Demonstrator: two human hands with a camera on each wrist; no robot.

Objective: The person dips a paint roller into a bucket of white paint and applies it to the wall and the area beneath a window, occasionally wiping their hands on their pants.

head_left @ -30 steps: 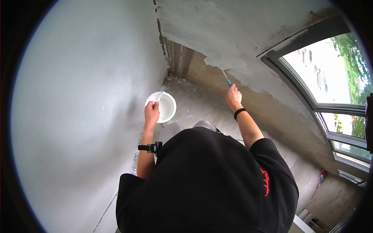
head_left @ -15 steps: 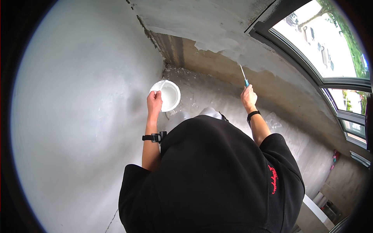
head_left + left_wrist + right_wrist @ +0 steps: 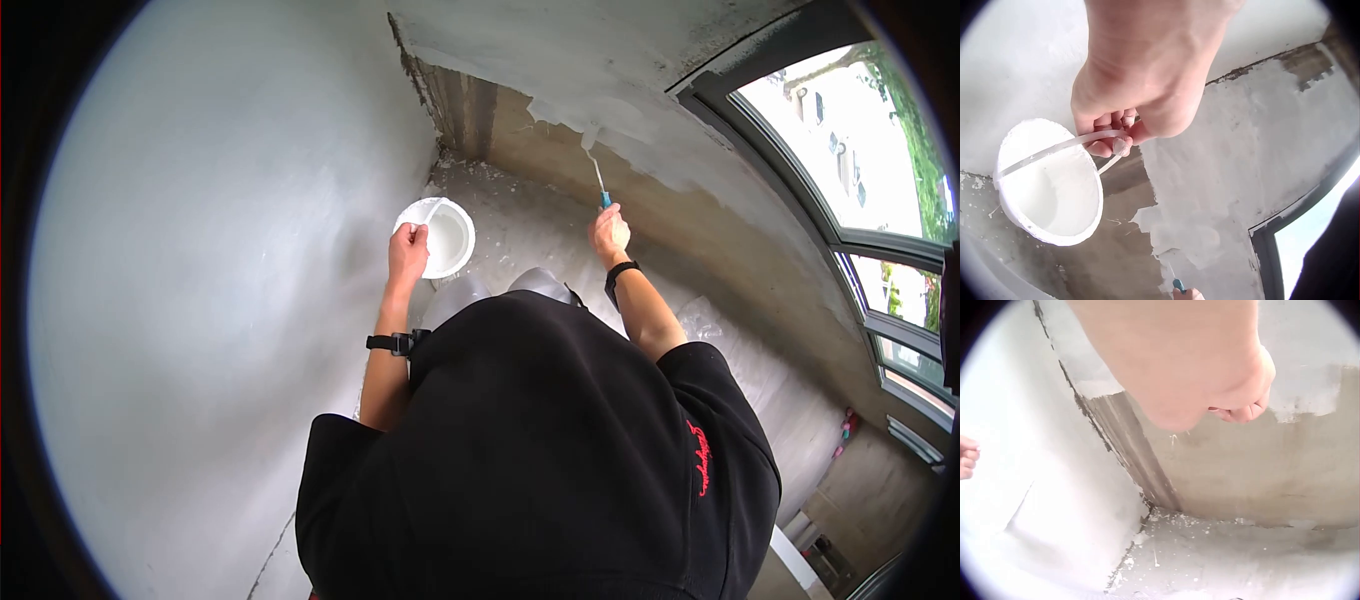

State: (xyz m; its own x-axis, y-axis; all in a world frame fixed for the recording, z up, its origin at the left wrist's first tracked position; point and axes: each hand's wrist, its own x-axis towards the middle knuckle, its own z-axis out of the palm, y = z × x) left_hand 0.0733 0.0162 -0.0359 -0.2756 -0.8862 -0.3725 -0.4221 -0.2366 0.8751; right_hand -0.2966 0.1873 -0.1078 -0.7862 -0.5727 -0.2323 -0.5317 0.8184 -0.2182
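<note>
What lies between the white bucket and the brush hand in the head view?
Only bare, debris-flecked floor between the bucket and the right hand, as the head view shows.

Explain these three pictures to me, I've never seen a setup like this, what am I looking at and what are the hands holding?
There is no machine here: a person in a black top wears three cameras. The wide round picture comes from the head and looks down over the shoulders. The other two come from the wrists, so each shows the back of its own hand from close up.

The left hand holds a white bucket by its thin handle, fingers curled round it; white paint shows inside. The right hand grips a roller by its blue grip and holds it up against the wall under the window. That wall is white higher up and bare brown lower down. In the right wrist picture the roller is hidden behind the hand.

Below lies a rough floor with white specks in the corner.
</note>
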